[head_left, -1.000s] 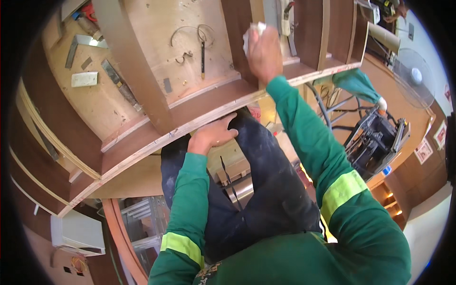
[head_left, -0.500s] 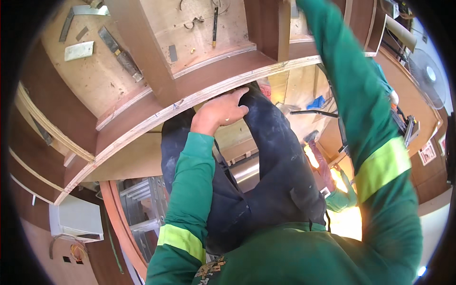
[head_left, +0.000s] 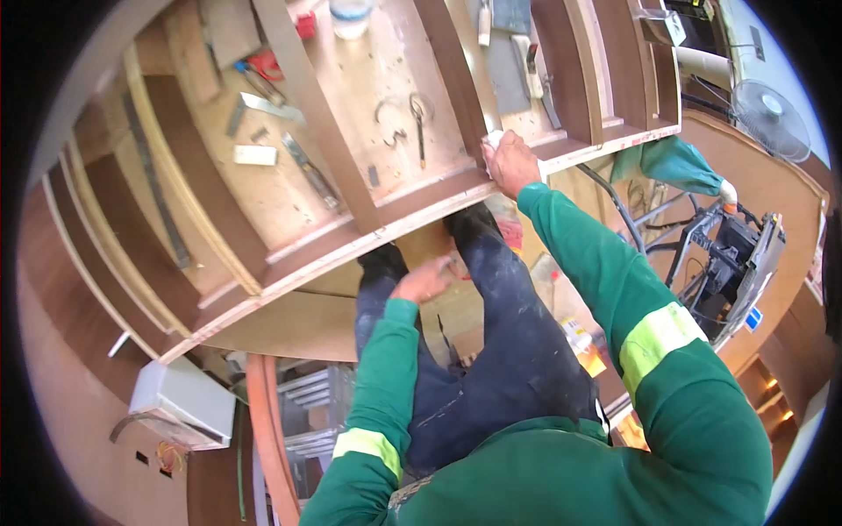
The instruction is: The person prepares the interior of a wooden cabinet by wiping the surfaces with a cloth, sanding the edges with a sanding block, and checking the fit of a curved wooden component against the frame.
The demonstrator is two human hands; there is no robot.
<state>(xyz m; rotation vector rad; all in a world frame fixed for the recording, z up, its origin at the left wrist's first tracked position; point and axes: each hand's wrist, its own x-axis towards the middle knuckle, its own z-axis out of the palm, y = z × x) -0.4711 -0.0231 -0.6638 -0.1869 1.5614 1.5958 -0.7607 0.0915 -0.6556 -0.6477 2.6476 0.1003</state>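
My right hand is closed on a small white wad, perhaps cloth or paper. It rests at the front rim of a brown wooden cabinet frame, beside an upright divider. My left hand hangs over my dark trousers, below the rim and apart from it. Its fingers are smeared by motion, and I see nothing held in it.
Inside the frame lie a chisel-like tool, a white block, a black pencil-like stick and a white tub. A ladder stands lower left. At the right are a power saw and a fan.
My right hand has come down from the upper edge to the frame's rim. My left hand has left its place near the rim and sits lower. The whole view has shifted.
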